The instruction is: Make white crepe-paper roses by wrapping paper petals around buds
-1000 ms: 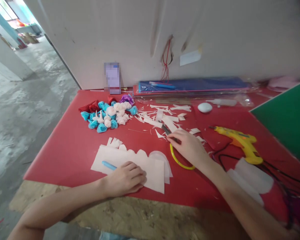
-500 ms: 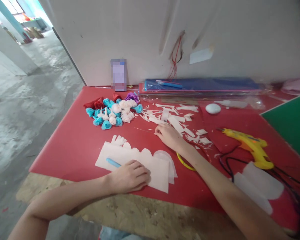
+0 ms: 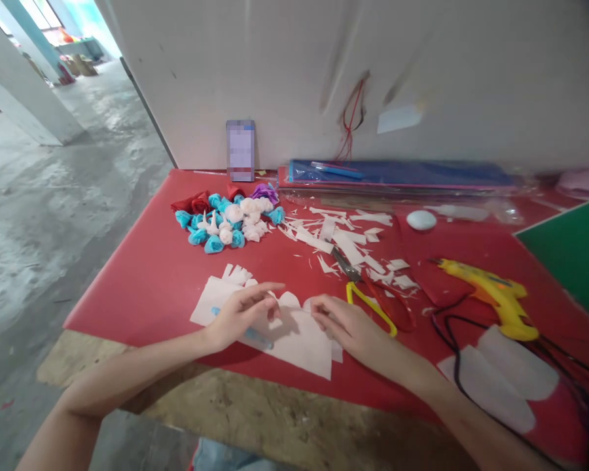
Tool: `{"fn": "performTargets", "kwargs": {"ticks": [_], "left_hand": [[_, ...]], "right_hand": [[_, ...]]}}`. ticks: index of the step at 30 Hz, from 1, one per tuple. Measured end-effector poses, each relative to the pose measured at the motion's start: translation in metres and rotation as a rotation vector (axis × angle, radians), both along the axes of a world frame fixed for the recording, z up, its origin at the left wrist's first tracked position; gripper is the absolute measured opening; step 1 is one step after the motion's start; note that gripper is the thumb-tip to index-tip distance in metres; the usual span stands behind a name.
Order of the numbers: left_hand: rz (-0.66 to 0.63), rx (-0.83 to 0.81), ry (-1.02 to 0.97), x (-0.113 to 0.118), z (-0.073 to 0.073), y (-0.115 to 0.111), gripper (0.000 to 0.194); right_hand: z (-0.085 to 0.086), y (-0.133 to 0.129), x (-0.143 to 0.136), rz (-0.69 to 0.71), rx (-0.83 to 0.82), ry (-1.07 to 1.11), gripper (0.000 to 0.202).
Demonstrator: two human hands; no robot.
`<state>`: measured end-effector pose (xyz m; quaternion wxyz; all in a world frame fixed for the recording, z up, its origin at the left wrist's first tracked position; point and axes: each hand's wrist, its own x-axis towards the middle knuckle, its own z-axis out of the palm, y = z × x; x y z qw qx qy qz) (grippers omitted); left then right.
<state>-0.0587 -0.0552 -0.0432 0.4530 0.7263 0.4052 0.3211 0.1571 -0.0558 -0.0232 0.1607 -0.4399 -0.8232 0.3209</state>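
Red tabletop point(image 3: 142, 275) bears white paper point(image 3: 299, 350), long axis sideways, left hand point(image 3: 243, 314) loosely parted, right hand's point(image 3: 351, 328) hold unclear.

Beyond the left hand point(image 3: 245, 317) and right hand point(image 3: 341, 324), a pale, streaked wall point(image 3: 226, 65) rises behind the red-topped counter point(image 3: 137, 275), whose bare tan edge runs on the hands' near side. Well to the left of the left hand, grey, patchily shiny floor point(image 3: 53, 203) stretches past a whitish pillar point(image 3: 22, 85) towards a bright window point(image 3: 46, 16). A green panel point(image 3: 576, 255) slants right of the right hand.
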Motion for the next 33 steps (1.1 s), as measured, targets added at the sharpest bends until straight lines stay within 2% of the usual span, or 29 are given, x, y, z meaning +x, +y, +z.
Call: {"fn": "performTargets", "kwargs": {"ticks": [4,7,12,16,18,20,24,26,28,33], "left_hand": [[0.042,-0.054,-0.061,0.003,0.003,-0.005,0.036],[0.002,-0.046,-0.09,0.009,0.006,-0.007,0.034],[-0.076,0.048,-0.096,0.023,0.008,-0.008,0.037],[-0.06,0.183,-0.024,0.021,0.014,-0.005,0.032],[-0.01,0.27,0.049,0.007,0.022,0.007,0.028],[0.083,0.354,0.144,-0.017,0.032,0.029,0.026],[0.268,0.436,0.422,-0.077,0.046,0.09,0.023],[0.276,0.441,0.572,-0.101,0.046,0.114,0.021],[0.254,0.442,0.703,-0.115,0.041,0.127,0.021],[0.174,0.446,0.909,-0.12,0.025,0.131,0.022]], "right_hand": [[-0.005,-0.008,0.0,-0.008,-0.043,0.064,0.013],[-0.007,-0.01,-0.002,-0.01,-0.029,0.122,0.013],[-0.007,-0.012,-0.005,-0.012,0.064,0.203,0.019],[-0.002,-0.012,0.0,-0.117,0.177,0.229,0.017],[-0.002,-0.011,0.004,-0.181,0.238,0.233,0.014],[-0.007,-0.009,0.005,-0.229,0.299,0.236,0.012],[-0.034,-0.004,0.0,-0.224,0.412,0.23,0.015],[-0.05,-0.002,-0.004,-0.171,0.461,0.22,0.018],[-0.063,-0.001,-0.007,-0.112,0.499,0.206,0.018],[-0.072,-0.001,-0.005,-0.07,0.542,0.184,0.019]]}}
